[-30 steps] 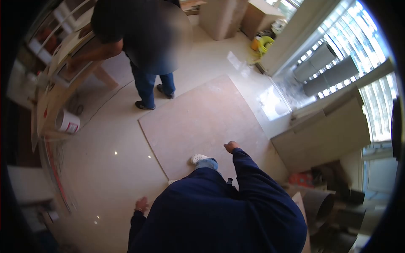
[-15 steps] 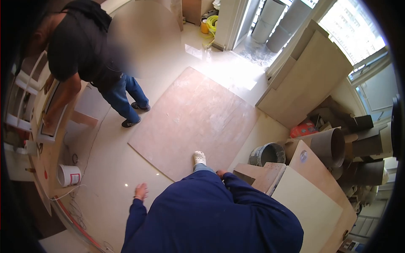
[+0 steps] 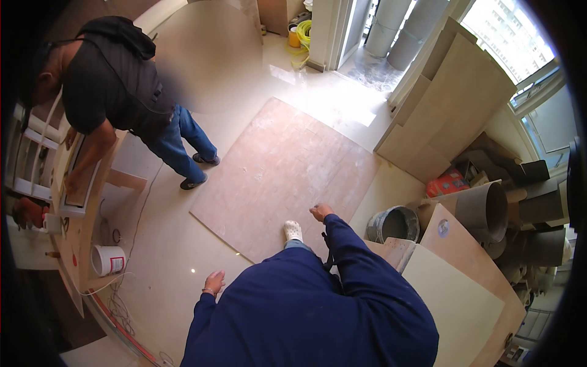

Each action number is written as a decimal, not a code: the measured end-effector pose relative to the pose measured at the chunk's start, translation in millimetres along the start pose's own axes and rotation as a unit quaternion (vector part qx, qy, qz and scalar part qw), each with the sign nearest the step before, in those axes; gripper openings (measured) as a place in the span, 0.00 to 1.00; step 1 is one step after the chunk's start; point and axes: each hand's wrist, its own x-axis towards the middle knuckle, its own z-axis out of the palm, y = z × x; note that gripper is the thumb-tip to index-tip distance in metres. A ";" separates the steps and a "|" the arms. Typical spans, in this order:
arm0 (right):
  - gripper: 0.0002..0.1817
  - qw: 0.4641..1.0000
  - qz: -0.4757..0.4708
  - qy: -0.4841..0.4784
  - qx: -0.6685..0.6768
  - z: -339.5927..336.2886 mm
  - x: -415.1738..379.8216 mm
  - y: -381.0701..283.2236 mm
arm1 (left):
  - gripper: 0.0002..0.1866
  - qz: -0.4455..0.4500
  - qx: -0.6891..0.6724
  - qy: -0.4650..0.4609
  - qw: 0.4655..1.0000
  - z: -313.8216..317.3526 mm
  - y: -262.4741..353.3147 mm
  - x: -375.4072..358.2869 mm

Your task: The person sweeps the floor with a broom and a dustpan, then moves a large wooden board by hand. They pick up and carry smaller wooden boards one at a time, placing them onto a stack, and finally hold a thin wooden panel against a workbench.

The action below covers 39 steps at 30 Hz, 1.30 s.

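Note:
My left hand [image 3: 214, 282] hangs low at my left side over the pale floor. Its fingers are loosely bent and apart, and it touches nothing. Out in front of me, my right hand [image 3: 321, 212] is raised above a large dusty wooden board [image 3: 278, 174] lying flat on the floor. The fingers of that hand are curled in, with no object showing in them. Below it, a dark strap [image 3: 329, 251] hangs by my blue sleeve. One foot in a white clog [image 3: 293, 230] is at the near edge of the board.
A co-worker [image 3: 122, 92] leans over a wooden workbench [image 3: 92, 244] at the left, near a white bucket [image 3: 108, 260] and loose cables [image 3: 119, 309]. At the right are a grey bucket [image 3: 393, 225], leaning panels [image 3: 449, 104], rolled sheets [image 3: 486, 211] and a board-topped table [image 3: 452, 287].
My right hand has swung forward and up over the board, from beside the table. My left hand has moved slightly right and its fingers are more bent. The co-worker remains bent over the bench.

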 end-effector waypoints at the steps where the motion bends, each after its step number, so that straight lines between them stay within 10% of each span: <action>1: 0.23 0.999 0.023 -0.035 0.003 -0.5 -5.3 -2.8 | 0.26 -0.035 -0.015 0.015 0.999 -3.6 -7.9 -2.2; 7: 0.23 0.992 0.048 -0.104 -0.045 61.5 -19.0 23.6 | 0.24 0.043 0.095 0.047 0.993 10.8 -107.7 35.0; 8: 0.23 0.991 0.056 -0.111 -0.041 66.4 -24.6 23.4 | 0.23 0.280 0.245 0.023 0.928 12.6 -149.8 62.6; 16: 0.23 0.993 0.030 -0.107 -0.043 45.6 -10.8 20.1 | 0.23 0.154 0.184 -0.013 0.971 26.2 -114.6 55.4; 26: 0.23 0.999 0.017 -0.041 0.004 -11.8 23.4 15.4 | 0.24 0.036 0.028 0.012 0.999 15.9 84.5 -8.2; 39: 0.23 0.993 0.091 -0.029 0.071 9.5 -17.8 114.5 | 0.24 0.141 0.216 -0.082 0.963 28.6 108.3 80.2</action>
